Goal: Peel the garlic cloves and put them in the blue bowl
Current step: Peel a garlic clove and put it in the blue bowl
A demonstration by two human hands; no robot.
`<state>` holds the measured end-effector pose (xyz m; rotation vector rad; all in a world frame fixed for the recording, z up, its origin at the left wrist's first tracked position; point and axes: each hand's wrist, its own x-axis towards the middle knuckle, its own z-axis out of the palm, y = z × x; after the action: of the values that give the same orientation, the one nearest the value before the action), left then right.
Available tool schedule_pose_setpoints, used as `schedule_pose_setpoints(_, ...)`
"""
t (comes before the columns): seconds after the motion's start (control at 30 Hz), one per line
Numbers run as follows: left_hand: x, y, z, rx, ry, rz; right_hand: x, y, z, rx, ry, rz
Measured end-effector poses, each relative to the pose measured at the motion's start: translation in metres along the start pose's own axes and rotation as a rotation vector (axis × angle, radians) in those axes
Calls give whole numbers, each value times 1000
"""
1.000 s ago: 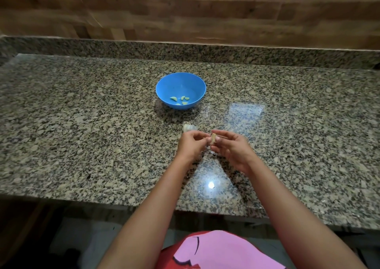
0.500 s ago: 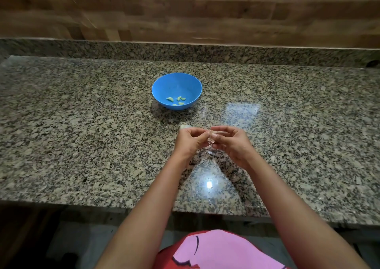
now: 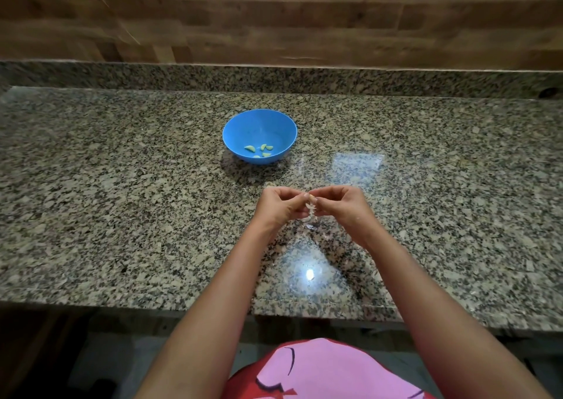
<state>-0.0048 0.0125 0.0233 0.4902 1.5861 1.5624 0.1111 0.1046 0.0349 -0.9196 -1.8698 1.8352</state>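
No legible text, label, brand, number or sign anywhere in view.

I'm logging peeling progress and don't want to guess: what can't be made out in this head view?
- Garlic clove: mostly covered by the fingertips of the left hand and right hand; how much skin is left cannot be told.
- Pale thing on the counter behind the left hand: only an edge shows.
- Peeled cloves in the blue bowl: small, and the near wall may hide some; no sure count.
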Motion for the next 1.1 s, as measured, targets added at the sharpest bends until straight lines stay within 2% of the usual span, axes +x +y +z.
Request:
schedule_pose_setpoints(0.33, 4, 0, -1, 87, -74, -29, 5, -2, -6, -290, -25, -32)
schedule_pose_setpoints(0.47, 3, -4, 4, 115, -18, 16, 1, 1, -6, -182, -8, -34)
schedule_pose_setpoints(0.63, 5, -9, 10, 140, 15, 13, 0, 10, -4, 21, 1, 67)
schedule_pose_setpoints(0.7, 6, -14, 13, 156, 71, 7, 3, 11, 0, -71, 28, 67)
schedule_pose_setpoints(0.77, 7, -18, 15, 215, 116, 8, 5, 11, 3, -264, 37, 49)
schedule_pose_setpoints(0.83, 7, -19, 15, 258, 117, 10, 7, 10, 2, -402, 35, 37)
schedule_pose_setpoints(1.1, 7, -16, 14, 192, 90, -21, 10, 7, -4, -390, -17, 4)
